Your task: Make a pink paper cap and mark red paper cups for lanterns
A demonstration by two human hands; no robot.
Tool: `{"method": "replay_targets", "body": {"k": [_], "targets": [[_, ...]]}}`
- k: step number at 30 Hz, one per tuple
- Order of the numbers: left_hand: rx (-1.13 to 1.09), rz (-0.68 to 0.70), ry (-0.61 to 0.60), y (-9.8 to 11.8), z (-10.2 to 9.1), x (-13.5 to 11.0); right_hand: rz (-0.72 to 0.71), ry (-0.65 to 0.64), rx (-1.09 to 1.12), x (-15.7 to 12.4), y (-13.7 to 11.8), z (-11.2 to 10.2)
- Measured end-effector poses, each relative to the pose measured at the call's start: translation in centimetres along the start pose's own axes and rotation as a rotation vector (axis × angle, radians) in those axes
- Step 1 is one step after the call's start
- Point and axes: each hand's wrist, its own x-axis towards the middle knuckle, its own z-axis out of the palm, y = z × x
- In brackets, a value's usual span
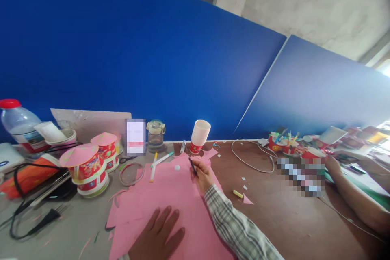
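Large pink paper [170, 195] lies on the table in front of me, with uneven cut edges. My left hand [160, 231] rests flat on its near part, fingers spread. Farther up the sheet, my right hand [201, 174] is closed around a slim dark pen [192, 165], its upper end pointing away from me. Just beyond that hand stands a white paper cup [201, 131] with a red printed band, tilted slightly. To the left of the pen are a small white round piece [177, 167], a yellow marker [154, 166] and a teal-capped marker [164, 157].
Red cup lanterns [88, 166], a tape roll [131, 174], a glass jar [156, 136] and a black plug [45, 221] stand or lie left. Rightward are paper scraps [248, 200], a white cable [252, 168] and another person's arm [353, 193]. A blue partition [170, 61] rises behind.
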Motion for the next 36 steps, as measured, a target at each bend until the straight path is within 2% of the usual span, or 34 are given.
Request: {"method": "replay_targets", "body": {"k": [3, 8, 12, 17, 21, 24, 27, 32, 36], "targets": [[0.143, 0.102, 0.018, -0.3, -0.6, 0.5, -0.047, 0.043, -0.081, 0.4, -0.2, -1.1], [0.176, 0.102, 0.035, -0.4, -1.1, 1.0, -0.169, 0.138, -0.279, -1.2, -1.5, -3.6], [0.15, 0.105, 0.029, -0.4, -1.1, 0.8, -0.219, 0.196, -0.444, -2.1, -1.4, -5.2], [0.098, 0.098, 0.025, -0.2, -0.5, 0.3, -0.253, 0.258, -0.65, -2.5, -0.3, -5.7], [0.078, 0.056, 0.056, 0.0, -0.1, 0.1, -0.316, 0.243, -0.782, -2.9, -1.0, -5.0], [0.095, 0.039, 0.072, 0.1, -0.2, 0.3, -0.409, 0.151, -0.825, -3.2, -2.9, -3.4], [0.102, 0.024, 0.077, 0.2, -0.4, 0.5, -0.53, -0.04, -0.826, -3.8, -5.0, -0.6], [0.155, 0.012, 0.126, 0.3, -0.1, 0.4, -0.753, -0.403, -0.868, -4.4, -7.2, 6.3], [0.15, 0.028, 0.136, 0.3, 0.3, 0.2, -0.88, -0.549, -0.944, -3.6, -6.7, 11.9]]}}
